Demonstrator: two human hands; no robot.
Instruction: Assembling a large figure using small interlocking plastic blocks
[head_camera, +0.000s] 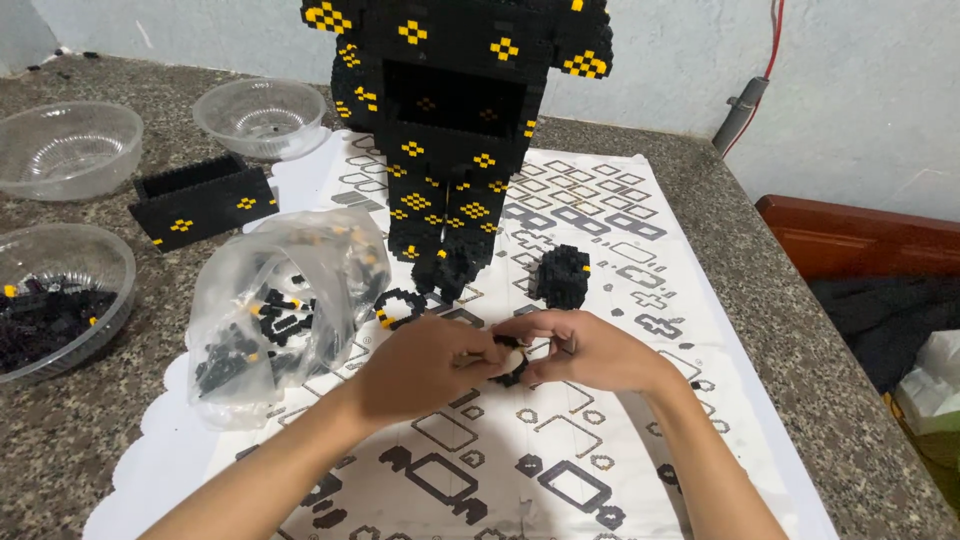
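Observation:
My left hand (425, 365) and my right hand (590, 352) meet over a printed instruction sheet (590, 250). Both pinch a small cluster of black building bricks (512, 362) between the fingertips; most of it is hidden by my fingers. A tall black brick figure with yellow diamond marks (455, 120) stands just beyond my hands. A small black brick lump (560, 275) and a black brick ring (400, 307) lie on the sheet near its feet.
A clear plastic bag of black and yellow bricks (275, 310) lies left of my hands. A black brick box section (200, 200) sits farther left. Three clear bowls (262, 115) (65, 148) (50, 300) stand on the stone counter (790, 340); the nearest holds dark bricks.

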